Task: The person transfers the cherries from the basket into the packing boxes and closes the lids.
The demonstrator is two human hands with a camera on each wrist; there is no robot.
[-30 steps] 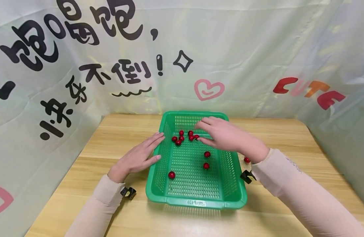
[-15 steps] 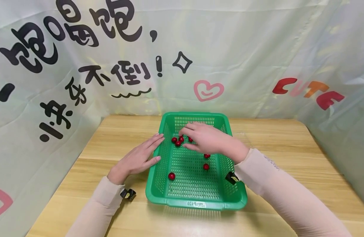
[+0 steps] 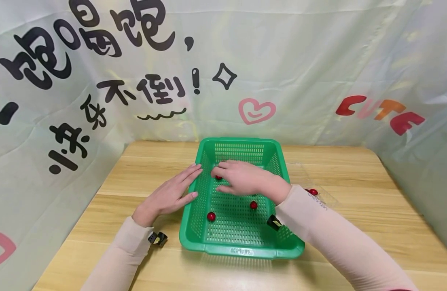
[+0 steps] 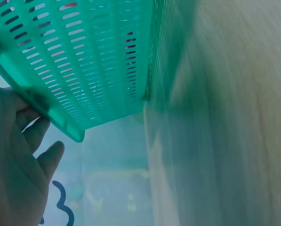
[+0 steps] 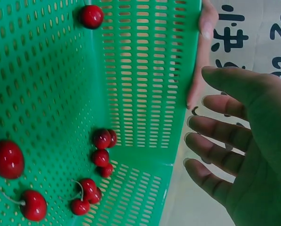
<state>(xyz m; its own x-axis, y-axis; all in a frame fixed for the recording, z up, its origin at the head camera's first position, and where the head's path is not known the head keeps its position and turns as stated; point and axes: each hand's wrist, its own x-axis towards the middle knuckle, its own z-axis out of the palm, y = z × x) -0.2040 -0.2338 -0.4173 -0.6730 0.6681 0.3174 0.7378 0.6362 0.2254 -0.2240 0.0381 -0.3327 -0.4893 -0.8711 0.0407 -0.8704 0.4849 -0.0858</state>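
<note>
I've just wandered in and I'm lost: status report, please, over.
Left hand touching basket at its rim. Right hand over basket, holding nothing. Cherries loose inside, some bunched. Nothing seen in the way.

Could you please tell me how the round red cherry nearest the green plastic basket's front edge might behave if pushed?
The round red cherry would probably roll, given its ball-like shape. Its glossy skin may be slippery. The walls of the green perforated plastic basket would likely stop it.
</note>
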